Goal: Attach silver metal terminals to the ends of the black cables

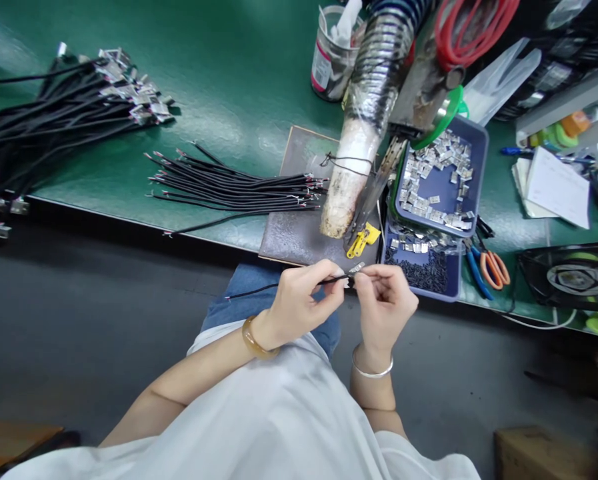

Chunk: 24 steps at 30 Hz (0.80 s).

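Observation:
My left hand [303,297] pinches a short black cable [253,291] near one end; the other end hangs out to the left over my lap. Close against it, my right hand [385,300] is closed at the cable's tip, fingertips pressed together on something too small to make out. A small silver metal piece [357,268] shows between the two hands. Just beyond them lies a yellow tool [363,240] on the dark board [299,237]. Left of the board's middle, a row of cut black cables [233,187] with bared wire ends rests partly on it.
A duct nozzle [346,180] hangs over the board. Blue trays [480,160] of metal connectors and small black parts stand right, beside blue pliers [477,272] and orange-handled scissors [495,269]. A cable bundle with connectors [79,113] lies left; a plastic jar [323,67] stands behind.

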### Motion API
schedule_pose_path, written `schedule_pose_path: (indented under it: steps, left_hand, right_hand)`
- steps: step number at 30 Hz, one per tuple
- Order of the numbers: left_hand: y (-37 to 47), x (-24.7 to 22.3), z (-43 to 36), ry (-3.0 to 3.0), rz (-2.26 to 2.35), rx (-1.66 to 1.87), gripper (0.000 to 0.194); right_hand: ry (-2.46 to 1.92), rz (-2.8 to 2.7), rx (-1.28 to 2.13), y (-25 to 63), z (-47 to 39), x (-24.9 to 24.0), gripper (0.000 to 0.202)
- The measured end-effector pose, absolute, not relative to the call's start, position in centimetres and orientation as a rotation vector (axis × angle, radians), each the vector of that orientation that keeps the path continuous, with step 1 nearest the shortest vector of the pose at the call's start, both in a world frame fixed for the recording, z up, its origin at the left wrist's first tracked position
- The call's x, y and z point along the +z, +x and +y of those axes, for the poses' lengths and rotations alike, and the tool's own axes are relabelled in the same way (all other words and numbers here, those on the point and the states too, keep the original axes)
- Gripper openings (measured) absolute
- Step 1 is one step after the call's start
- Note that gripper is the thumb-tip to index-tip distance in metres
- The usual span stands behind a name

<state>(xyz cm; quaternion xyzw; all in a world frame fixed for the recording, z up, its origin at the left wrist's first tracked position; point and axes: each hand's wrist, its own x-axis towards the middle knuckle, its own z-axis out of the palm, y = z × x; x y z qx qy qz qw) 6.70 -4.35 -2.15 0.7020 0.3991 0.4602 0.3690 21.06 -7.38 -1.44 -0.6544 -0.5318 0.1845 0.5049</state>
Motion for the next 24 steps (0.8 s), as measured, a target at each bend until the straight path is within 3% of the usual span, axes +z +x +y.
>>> schedule_pose_path:
  steps: [3,7,10,14,20,24]
  left_hand:
    - [6.5,-2.0,-4.2,1.870,0.933,1.250,0.009]
    - [6.2,-1.7,-4.1,1.803,0.844,1.218,0.007]
    - [6.0,-1.4,-3.9,1.438,0.802,1.022,0.013]
    - [6.0,-1.2,-3.3,1.160,0.779,0.956,0.016]
    - [5.9,-1.0,-2.4,1.265,0.916,1.044,0.019]
    - [5.8,-1.0,-2.0,1.307,0.928,1.078,0.017]
  right_hand:
    - [-1.535,-1.203,0.582,21.8,-7.0,-1.1,0.024]
    - [-1.500,-1.239,0.710,22.2,-7.0,-0.8,0.018]
    - [-1.452,-1.351,0.538,22.1,-7.2,-0.8,0.008]
    - [-1.456,-1.560,0.172,21.9,-7.7,-0.5,0.014]
    - [-1.379,-1.175,0.428,21.6,-8.0,0.4,0.021]
    - [-1.386,-1.286,0.288,21.3,-7.8,-0.2,0.011]
